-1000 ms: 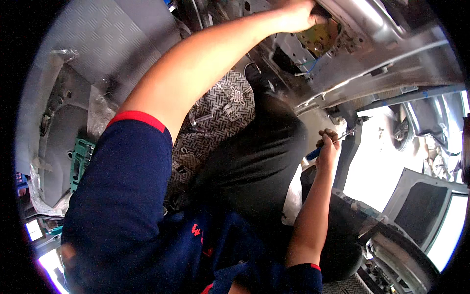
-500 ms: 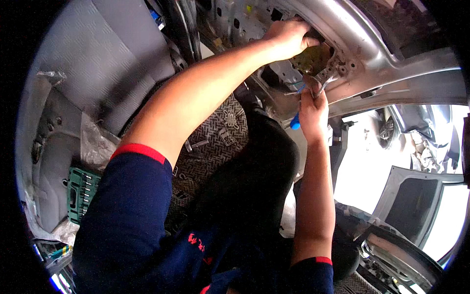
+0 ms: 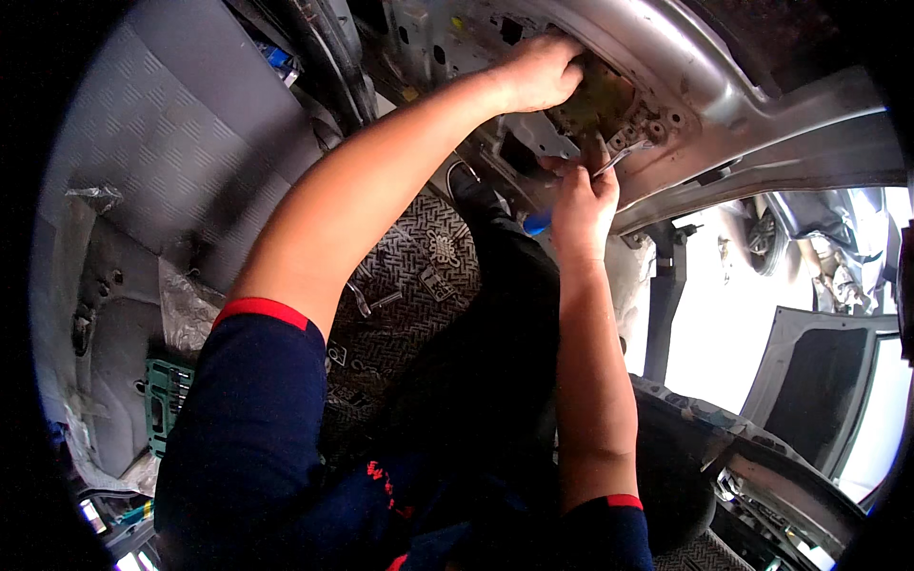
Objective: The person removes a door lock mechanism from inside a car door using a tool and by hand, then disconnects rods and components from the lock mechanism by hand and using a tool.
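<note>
The left hand is clamped on a yellowish metal bracket set against the grey car body panel at the far side. Just below, the right hand is closed around a wrench whose head meets the bracket's right edge. The bracket sits on the panel, so the work at it looks unfinished. The fastener is hidden by fingers. A green tool case lies near left.

left hand: fingertips hidden behind yellowish bracket | wrench: handle hidden in right hand
</note>
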A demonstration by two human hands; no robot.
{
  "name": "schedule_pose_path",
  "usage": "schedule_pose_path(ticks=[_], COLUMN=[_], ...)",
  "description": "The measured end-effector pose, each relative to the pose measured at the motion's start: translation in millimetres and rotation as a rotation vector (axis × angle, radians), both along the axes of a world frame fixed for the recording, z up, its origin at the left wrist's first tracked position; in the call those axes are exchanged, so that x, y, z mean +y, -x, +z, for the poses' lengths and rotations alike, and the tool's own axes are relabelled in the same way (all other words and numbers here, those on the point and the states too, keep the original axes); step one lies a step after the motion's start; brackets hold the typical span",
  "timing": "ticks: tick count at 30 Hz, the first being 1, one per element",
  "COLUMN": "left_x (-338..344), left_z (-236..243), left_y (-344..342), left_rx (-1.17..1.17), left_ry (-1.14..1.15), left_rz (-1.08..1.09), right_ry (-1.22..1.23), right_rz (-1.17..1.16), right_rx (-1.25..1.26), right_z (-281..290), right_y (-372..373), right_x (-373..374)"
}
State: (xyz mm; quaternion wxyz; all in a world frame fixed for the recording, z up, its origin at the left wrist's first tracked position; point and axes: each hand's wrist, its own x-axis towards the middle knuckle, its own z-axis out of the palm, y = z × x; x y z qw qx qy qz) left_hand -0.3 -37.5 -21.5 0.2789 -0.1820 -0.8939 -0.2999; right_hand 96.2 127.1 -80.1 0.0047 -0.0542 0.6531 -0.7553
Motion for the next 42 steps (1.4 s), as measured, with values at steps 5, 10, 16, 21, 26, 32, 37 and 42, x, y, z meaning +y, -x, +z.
schedule_pose_path(ticks=[5,10,16,21,26,32,37,42], left_x=[-0.3,13.1,23.7,24.1,36.9,52.1,59.0,50.2], left_z=[-14.8,-43.1,-60.9,-49.9,-0.1,13.9,-16.7,-71.5], left_y=[-6.2,-22.0,-29.7,-31.8,-28.0,-23.7,-9.5,-7.6], left_rx=[0.071,0.155,0.200,-0.542,-0.820,-0.866,-0.605,-0.464], left_ry=[0.000,0.081,-0.283,-0.196,-0.329,-0.221,0.182,-0.195], left_rz=[0.083,0.112,0.122,0.022,0.049,0.018,0.131,0.251], right_ry=[0.176,0.033,-0.086,-0.016,0.084,-0.437,-0.566,-0.089], right_rz=[-0.011,-0.050,-0.081,-0.057,-0.011,-0.159,-0.024,-0.070], right_rx=[0.034,0.124,0.113,0.217,0.226,0.397,0.326,0.212], right_z=[1.2,-2.7,8.2,6.1,-1.0,4.7,15.1,-18.3], right_y=[-0.6,9.5,11.6,7.4,10.0,7.8,-18.3,-63.0], right_x=[-12.1,-10.4,-5.1,-10.2,-8.2,0.7,36.9,106.1])
